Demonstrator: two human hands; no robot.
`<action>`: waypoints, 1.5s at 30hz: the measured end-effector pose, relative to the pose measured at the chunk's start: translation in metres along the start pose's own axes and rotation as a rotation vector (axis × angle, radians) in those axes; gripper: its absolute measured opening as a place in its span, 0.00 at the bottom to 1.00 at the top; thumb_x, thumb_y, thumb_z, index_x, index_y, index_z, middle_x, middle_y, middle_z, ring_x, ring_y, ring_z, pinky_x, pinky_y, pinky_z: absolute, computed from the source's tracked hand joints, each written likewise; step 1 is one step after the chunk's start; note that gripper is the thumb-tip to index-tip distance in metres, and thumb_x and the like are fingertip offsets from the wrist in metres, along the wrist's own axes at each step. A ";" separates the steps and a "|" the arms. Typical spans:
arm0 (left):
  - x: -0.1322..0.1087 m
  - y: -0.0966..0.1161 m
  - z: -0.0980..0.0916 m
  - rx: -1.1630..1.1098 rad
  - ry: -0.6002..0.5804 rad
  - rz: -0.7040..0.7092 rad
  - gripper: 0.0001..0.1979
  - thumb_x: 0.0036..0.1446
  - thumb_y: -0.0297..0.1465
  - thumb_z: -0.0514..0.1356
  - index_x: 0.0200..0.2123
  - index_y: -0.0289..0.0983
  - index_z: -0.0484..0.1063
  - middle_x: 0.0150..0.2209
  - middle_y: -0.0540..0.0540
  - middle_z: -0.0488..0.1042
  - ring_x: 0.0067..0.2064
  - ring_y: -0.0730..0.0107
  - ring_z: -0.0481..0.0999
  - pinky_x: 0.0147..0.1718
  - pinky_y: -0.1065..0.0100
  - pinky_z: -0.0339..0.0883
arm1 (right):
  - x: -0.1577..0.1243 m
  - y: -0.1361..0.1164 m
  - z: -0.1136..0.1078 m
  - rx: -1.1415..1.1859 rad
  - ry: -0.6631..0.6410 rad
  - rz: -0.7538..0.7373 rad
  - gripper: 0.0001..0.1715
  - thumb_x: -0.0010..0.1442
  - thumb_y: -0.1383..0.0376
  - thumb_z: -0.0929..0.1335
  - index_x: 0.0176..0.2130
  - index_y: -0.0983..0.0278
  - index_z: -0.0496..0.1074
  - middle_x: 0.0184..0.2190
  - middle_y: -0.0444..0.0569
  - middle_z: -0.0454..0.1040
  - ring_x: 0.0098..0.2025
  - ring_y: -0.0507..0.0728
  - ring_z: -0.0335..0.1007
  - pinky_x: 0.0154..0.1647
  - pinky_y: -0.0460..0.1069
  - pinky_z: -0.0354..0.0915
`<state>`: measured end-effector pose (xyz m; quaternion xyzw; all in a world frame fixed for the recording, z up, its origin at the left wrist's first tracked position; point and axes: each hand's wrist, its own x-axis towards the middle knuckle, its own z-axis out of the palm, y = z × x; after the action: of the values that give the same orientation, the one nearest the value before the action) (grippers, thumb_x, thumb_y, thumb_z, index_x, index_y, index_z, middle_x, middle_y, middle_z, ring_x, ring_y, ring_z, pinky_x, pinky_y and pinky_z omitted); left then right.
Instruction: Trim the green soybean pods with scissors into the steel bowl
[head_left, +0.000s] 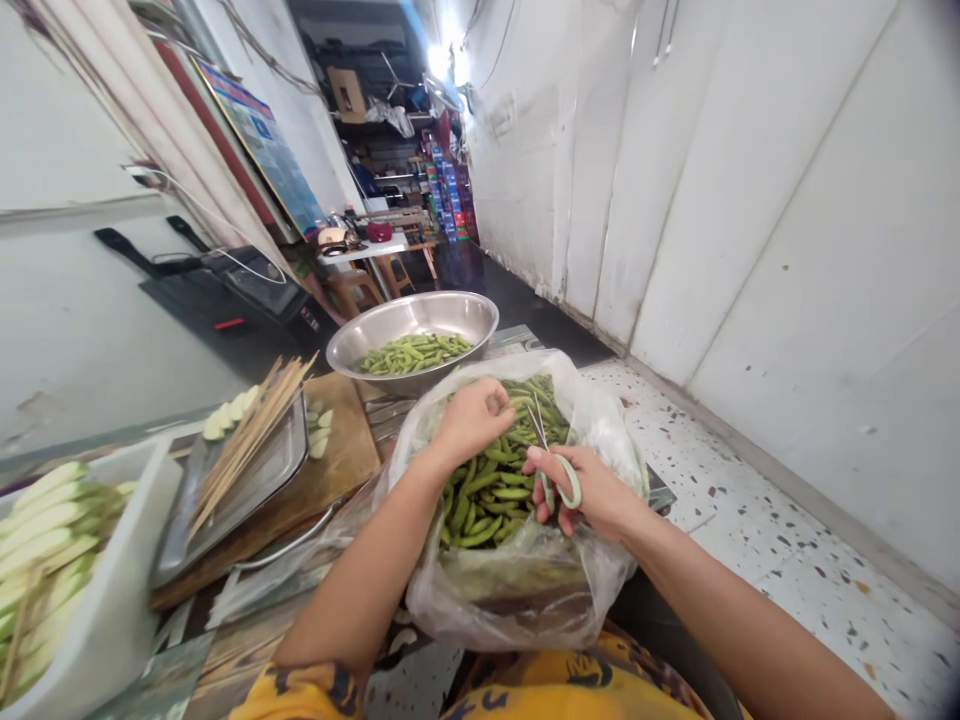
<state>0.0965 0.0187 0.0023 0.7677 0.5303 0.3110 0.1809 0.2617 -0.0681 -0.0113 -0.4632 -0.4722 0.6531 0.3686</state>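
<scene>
far left, a white tub is sitting packed with pale green slices, and just beside it a metal tray is tilting on a wooden board, carrying a fan of bamboo skewers and a few more slices. moving along, a wide steel bowl is resting behind the board with a shallow layer of trimmed pods inside it. now to the centre: a clear plastic bag is slumping open right in front of the person, just this side of the bowl, and it is holding the heap of green pods. the left hand is reaching down into the bag's mouth, fingers curling in with the tips bunched on the top of the heap, though whether one pod is caught between them cannot be told. just to its right, the scissors are pointing their blades up toward that hand, and the right hand is gripping them over the pods, thumb and fingers threading the pale green handle loops and closing around them. further right, speckled terrazzo floor is running along a white panelled wall.
</scene>
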 end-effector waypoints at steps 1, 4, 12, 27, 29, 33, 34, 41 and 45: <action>-0.001 0.002 0.000 0.014 0.000 0.026 0.04 0.47 0.32 0.59 0.28 0.37 0.68 0.22 0.54 0.66 0.24 0.74 0.63 0.25 0.71 0.55 | 0.000 0.000 0.000 -0.002 0.003 -0.003 0.23 0.56 0.47 0.68 0.33 0.66 0.68 0.18 0.43 0.68 0.17 0.51 0.68 0.06 0.40 0.56; -0.004 0.009 0.000 0.075 0.016 0.114 0.02 0.48 0.29 0.57 0.26 0.38 0.65 0.22 0.53 0.66 0.24 0.73 0.63 0.26 0.70 0.53 | 0.001 -0.001 0.000 -0.009 0.019 -0.002 0.23 0.56 0.48 0.68 0.32 0.66 0.67 0.18 0.43 0.68 0.17 0.51 0.67 0.06 0.40 0.55; -0.006 0.014 0.004 0.243 -0.002 0.278 0.03 0.50 0.27 0.55 0.26 0.38 0.62 0.22 0.51 0.66 0.26 0.70 0.63 0.27 0.68 0.53 | 0.004 0.001 0.000 0.024 0.069 -0.029 0.25 0.54 0.46 0.68 0.32 0.66 0.68 0.17 0.41 0.67 0.15 0.50 0.66 0.06 0.40 0.54; -0.009 0.018 0.007 0.283 0.038 0.331 0.03 0.52 0.27 0.54 0.27 0.38 0.63 0.24 0.48 0.68 0.29 0.67 0.66 0.29 0.67 0.53 | 0.005 0.002 -0.004 0.027 0.131 -0.013 0.25 0.52 0.46 0.70 0.28 0.67 0.68 0.13 0.38 0.63 0.10 0.45 0.56 0.04 0.38 0.44; -0.008 0.019 0.005 0.091 0.064 0.191 0.03 0.52 0.30 0.56 0.28 0.37 0.65 0.25 0.49 0.70 0.28 0.69 0.66 0.29 0.68 0.55 | 0.005 0.002 -0.004 0.046 0.090 -0.019 0.26 0.53 0.46 0.69 0.30 0.67 0.68 0.14 0.40 0.65 0.12 0.47 0.60 0.05 0.38 0.49; -0.006 0.024 -0.001 -0.431 0.010 -0.151 0.08 0.49 0.35 0.60 0.28 0.36 0.67 0.27 0.48 0.75 0.25 0.74 0.66 0.27 0.71 0.57 | 0.002 0.002 -0.003 0.068 0.011 -0.007 0.27 0.55 0.44 0.67 0.34 0.67 0.68 0.18 0.43 0.68 0.17 0.51 0.68 0.08 0.41 0.60; -0.005 0.025 -0.002 -0.541 -0.037 -0.202 0.09 0.48 0.35 0.60 0.28 0.36 0.66 0.27 0.48 0.76 0.23 0.75 0.64 0.25 0.71 0.56 | 0.001 0.002 -0.002 0.057 0.007 -0.004 0.27 0.55 0.44 0.67 0.35 0.67 0.68 0.18 0.43 0.68 0.18 0.51 0.68 0.09 0.41 0.60; -0.007 0.028 -0.003 -0.618 -0.059 -0.203 0.08 0.46 0.34 0.62 0.26 0.35 0.67 0.26 0.47 0.77 0.23 0.76 0.65 0.25 0.72 0.55 | 0.003 0.000 0.003 0.015 0.057 -0.060 0.26 0.54 0.45 0.68 0.33 0.66 0.67 0.19 0.43 0.68 0.18 0.51 0.69 0.09 0.41 0.60; -0.009 0.027 -0.002 -0.542 -0.080 -0.167 0.09 0.47 0.35 0.62 0.24 0.36 0.68 0.26 0.48 0.78 0.26 0.74 0.68 0.28 0.71 0.58 | 0.005 0.002 0.002 0.017 0.051 -0.067 0.27 0.53 0.45 0.68 0.33 0.67 0.68 0.18 0.42 0.67 0.16 0.50 0.67 0.08 0.40 0.58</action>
<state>0.1121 -0.0001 0.0179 0.6564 0.4818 0.3951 0.4253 0.2581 -0.0645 -0.0138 -0.4605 -0.4723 0.6323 0.4063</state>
